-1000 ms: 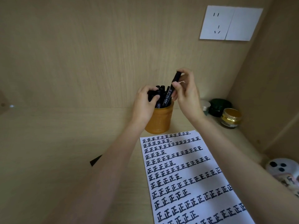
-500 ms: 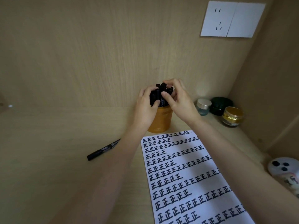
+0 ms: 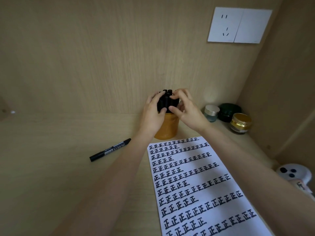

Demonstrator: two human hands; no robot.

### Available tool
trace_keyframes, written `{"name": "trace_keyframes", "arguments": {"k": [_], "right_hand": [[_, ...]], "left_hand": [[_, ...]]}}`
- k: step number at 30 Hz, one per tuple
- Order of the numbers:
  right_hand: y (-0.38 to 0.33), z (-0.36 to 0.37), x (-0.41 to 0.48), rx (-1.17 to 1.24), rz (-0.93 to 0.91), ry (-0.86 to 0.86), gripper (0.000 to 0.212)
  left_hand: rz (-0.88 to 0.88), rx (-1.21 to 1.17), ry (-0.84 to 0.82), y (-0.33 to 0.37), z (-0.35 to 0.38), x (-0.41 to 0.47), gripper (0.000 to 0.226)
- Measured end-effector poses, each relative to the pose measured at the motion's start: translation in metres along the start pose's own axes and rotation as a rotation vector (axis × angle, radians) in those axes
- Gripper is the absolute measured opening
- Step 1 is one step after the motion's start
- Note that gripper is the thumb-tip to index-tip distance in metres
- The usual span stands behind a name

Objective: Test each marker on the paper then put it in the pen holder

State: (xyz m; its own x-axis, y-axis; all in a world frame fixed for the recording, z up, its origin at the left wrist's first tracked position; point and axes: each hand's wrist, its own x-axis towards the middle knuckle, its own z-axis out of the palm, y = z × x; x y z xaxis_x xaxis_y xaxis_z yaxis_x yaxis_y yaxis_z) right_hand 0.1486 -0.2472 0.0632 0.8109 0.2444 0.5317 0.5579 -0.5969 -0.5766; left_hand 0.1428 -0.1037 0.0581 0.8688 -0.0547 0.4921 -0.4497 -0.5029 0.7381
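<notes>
Here, markers (image 3: 166, 101) upright in holder (image 3: 167, 128).

A pale wood-grain back wall (image 3: 102, 57) carries a white socket plate (image 3: 238, 25) high at the right. A matching side wall (image 3: 289, 82) and counter (image 3: 51, 159) close the corner.

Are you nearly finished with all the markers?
Nearly. Done: the paper is covered in test marks and a bundle of markers stands in the pen holder. In hand: the left hand and right hand grip that bundle. Left: one loose marker lies on the table, left of the paper.
</notes>
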Motion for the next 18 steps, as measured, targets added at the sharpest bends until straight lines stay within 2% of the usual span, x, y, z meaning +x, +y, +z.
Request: {"name": "trace_keyframes", "arguments": {"k": [6,11,14,18], "right_hand": [[0.001,0.007,-0.009,0.047,0.047,0.08,0.029],[-0.004,0.0,-0.014,0.16,0.119,0.187,0.044],[-0.006,-0.003,-0.022,0.167,0.146,0.252,0.036],[-0.008,-0.002,-0.04,0.204,0.212,0.25,0.019]], "left_hand": [[-0.022,-0.013,-0.011,0.001,-0.001,-0.001,0.053],[-0.05,-0.071,-0.001,0.003,-0.002,-0.004,0.057],[-0.076,-0.094,0.018,0.006,-0.011,-0.012,0.052],[-0.079,0.063,0.044,-0.001,-0.035,-0.045,0.038]]}}
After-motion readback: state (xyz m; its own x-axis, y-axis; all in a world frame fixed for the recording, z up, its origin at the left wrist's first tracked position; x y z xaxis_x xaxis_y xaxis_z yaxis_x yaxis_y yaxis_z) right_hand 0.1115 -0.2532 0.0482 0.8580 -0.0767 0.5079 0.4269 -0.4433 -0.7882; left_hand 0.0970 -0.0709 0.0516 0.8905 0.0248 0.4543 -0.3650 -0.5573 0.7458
